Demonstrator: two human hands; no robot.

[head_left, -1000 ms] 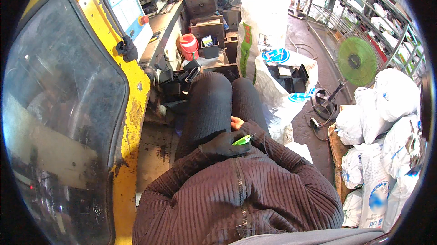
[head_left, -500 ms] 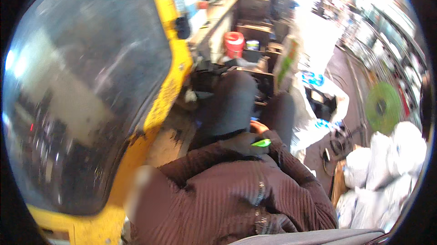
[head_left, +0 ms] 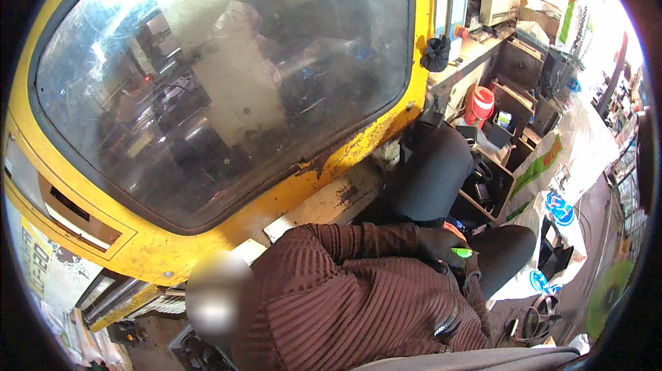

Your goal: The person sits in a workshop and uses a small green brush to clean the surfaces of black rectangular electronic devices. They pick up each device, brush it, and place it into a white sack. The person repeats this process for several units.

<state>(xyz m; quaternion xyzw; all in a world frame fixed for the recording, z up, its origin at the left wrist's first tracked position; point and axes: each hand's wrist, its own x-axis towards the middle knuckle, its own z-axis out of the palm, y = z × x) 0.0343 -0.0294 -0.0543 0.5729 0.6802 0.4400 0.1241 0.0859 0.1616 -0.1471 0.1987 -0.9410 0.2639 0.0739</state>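
My left hand (head_left: 437, 243), dark and apparently gloved, rests in my lap with its fingers curled. A small bright green object (head_left: 462, 252) pokes out at its finger end; its kind cannot be made out. Just beyond the hand, between my thighs, an orange piece (head_left: 454, 230) shows, too covered to name. My right hand (head_left: 472, 265) lies close beside the green object, mostly hidden by the sleeve and the left hand, so its fingers do not show.
At my left stands a yellow machine door (head_left: 358, 142) with a large scuffed window. Ahead are open bins (head_left: 514, 103) and a red bucket (head_left: 478, 107). White sacks (head_left: 583, 143) and a cable coil (head_left: 538, 316) lie to the right.
The view has swung left, so more of the yellow door shows and my lap sits farther right. Both hands stay together in my lap, with the green object still at the left hand.
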